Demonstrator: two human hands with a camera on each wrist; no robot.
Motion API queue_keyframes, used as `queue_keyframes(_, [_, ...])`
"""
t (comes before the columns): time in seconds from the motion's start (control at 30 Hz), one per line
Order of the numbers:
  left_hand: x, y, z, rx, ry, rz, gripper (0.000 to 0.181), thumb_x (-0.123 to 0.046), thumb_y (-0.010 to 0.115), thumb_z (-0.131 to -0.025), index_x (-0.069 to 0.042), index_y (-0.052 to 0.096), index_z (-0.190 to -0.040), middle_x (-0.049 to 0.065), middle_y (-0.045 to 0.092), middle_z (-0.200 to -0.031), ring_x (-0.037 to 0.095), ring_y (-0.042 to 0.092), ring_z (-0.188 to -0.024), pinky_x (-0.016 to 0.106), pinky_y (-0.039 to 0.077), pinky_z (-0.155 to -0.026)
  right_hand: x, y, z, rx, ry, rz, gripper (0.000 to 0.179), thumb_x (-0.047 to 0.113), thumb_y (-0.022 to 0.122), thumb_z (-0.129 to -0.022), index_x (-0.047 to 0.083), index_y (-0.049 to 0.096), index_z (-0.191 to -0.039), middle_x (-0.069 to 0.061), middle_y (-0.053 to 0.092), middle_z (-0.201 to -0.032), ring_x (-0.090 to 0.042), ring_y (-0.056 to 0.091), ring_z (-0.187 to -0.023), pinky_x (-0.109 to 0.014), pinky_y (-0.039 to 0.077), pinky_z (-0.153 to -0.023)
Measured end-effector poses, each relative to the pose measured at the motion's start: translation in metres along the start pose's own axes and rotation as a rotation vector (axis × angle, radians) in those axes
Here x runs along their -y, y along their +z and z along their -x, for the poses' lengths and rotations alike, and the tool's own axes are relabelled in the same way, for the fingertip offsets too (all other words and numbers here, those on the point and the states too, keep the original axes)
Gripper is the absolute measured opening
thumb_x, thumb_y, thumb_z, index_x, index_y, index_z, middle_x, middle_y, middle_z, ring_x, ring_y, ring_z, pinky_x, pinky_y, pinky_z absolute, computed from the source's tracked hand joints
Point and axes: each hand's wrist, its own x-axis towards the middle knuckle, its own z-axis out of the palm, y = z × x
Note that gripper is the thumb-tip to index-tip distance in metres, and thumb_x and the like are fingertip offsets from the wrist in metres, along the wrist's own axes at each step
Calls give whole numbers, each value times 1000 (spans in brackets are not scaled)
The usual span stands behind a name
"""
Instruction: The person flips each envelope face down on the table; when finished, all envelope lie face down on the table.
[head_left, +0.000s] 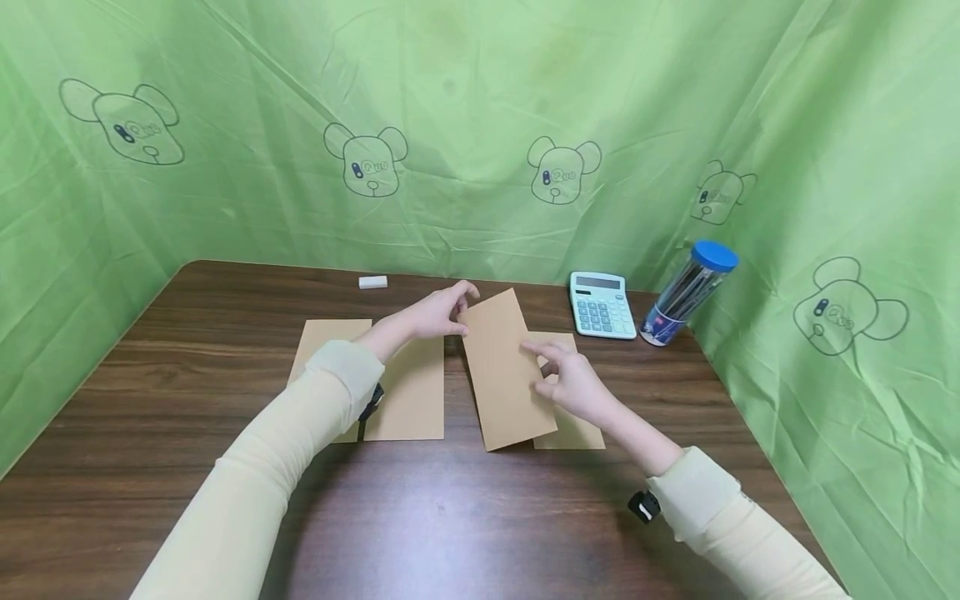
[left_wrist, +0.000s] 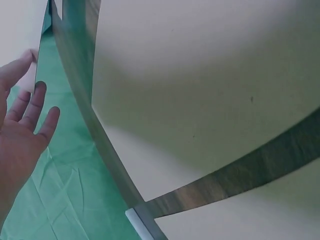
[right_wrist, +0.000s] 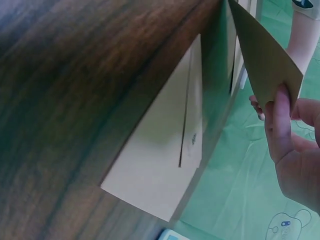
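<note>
A brown paper envelope (head_left: 501, 375) is held tilted, raised off the table, between my two hands. My left hand (head_left: 437, 314) pinches its upper left edge; in the left wrist view the thumb lies on one face and the fingers behind. On its right edge, my right hand (head_left: 576, 385) pinches it between fingers and thumb. Partly hidden beneath lies another brown envelope (right_wrist: 150, 135), showing a long dark seam and a small mark in the right wrist view. Two brown paper pieces (head_left: 412, 400) lie side by side under my left forearm, a strip of table between them.
At the back right stand a light blue calculator (head_left: 602, 305) and a leaning clear tube of dark sticks with a blue lid (head_left: 714, 255). A small white block (head_left: 372, 282) lies near the back edge. Green cloth (head_left: 465, 100) hangs behind and beside the wooden table (head_left: 435, 517).
</note>
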Motion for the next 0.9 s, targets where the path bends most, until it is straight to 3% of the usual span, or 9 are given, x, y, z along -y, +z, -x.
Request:
queue_keyframes(0.27, [4, 7, -4, 16, 19, -83, 18, -9, 72, -82, -7, 56, -91, 5, 54, -94, 17, 55, -90, 31, 44, -84, -16, 14, -3, 87, 23, 26, 63, -2, 74, -72, 3, 53, -131, -13, 56, -107, -16, 56, -78, -23, 46, -64])
queue_keyframes(0.43, [7, 12, -6, 31, 13, -102, 10, -9, 69, -84, -8, 62, -89, 5, 56, -94, 17, 57, -90, 31, 45, -85, -25, 22, -2, 143, 18, 106, 70, 10, 81, -70, 2, 51, -133, -9, 54, -97, -16, 49, -81, -27, 43, -71])
queue_keyframes(0.67, [9, 15, -4, 60, -19, -115, 21, -8, 73, -79, -4, 64, -98, 9, 58, -102, 22, 55, -98, 35, 42, -92, -31, 31, -8, 199, 8, 204, 76, 19, 82, -70, 2, 48, -136, -4, 52, -87, -14, 46, -78, -26, 41, -69])
queue_keyframes(0.9, [15, 20, 0, 102, -89, -218, 43, -28, 82, -71, -10, 62, -105, 7, 55, -116, 29, 40, -119, 49, 32, -102, -31, 33, -15, 218, 16, 246, 76, 23, 82, -70, 5, 49, -136, -7, 53, -88, -15, 44, -77, -28, 39, -66])
